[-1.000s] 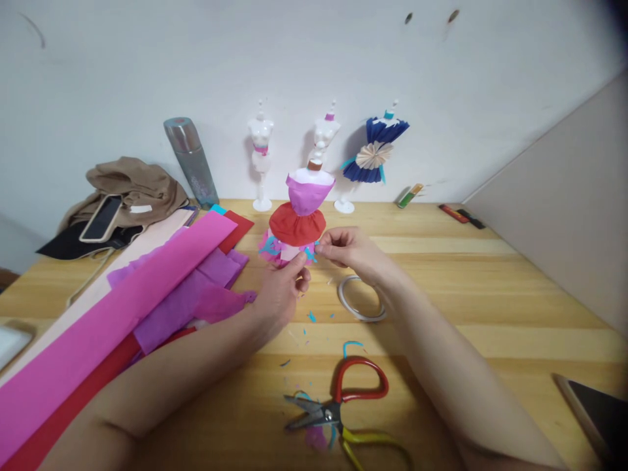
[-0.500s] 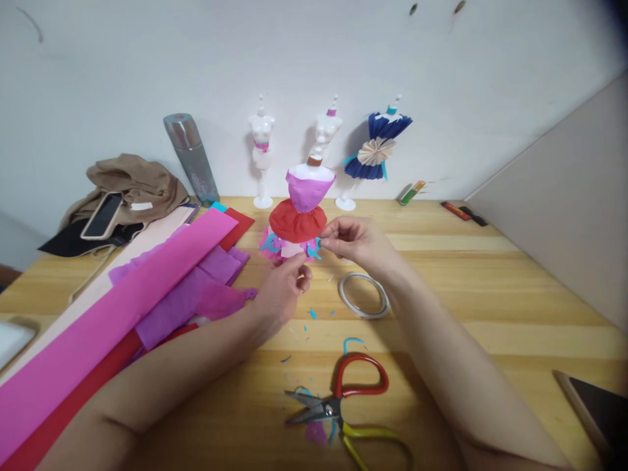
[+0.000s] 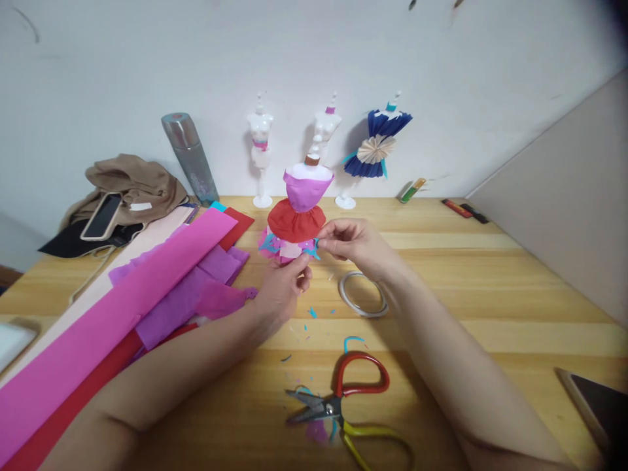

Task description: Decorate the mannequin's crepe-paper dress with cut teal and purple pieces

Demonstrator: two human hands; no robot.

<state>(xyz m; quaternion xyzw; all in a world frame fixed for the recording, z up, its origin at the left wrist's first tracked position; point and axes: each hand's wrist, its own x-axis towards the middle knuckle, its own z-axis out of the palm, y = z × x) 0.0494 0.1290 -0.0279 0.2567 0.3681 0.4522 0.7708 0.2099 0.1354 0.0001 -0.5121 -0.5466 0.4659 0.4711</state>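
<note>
A small mannequin doll (image 3: 299, 209) stands on the wooden table (image 3: 490, 294), dressed in a purple paper top, a red skirt and a pink frill with cyan scraps. My left hand (image 3: 282, 288) is closed on the pink frill at the doll's base. My right hand (image 3: 350, 245) pinches a cyan paper bit (image 3: 314, 247) at the frill's right edge. A roll of clear tape (image 3: 363, 294) lies just below my right hand. Scissors (image 3: 343, 405) with one red and one yellow handle lie near me, among paper snippets.
Long sheets of pink, purple and red crepe paper (image 3: 122, 307) lie at the left. At the wall stand a metal flask (image 3: 189, 157), two bare white mannequins (image 3: 260, 154) and one in a blue paper dress (image 3: 375, 147). A tan cloth with a phone (image 3: 101, 216) lies far left.
The view has shifted slightly. My right hand has crept a little left along the frill's edge; my left hand keeps its hold at the base.
</note>
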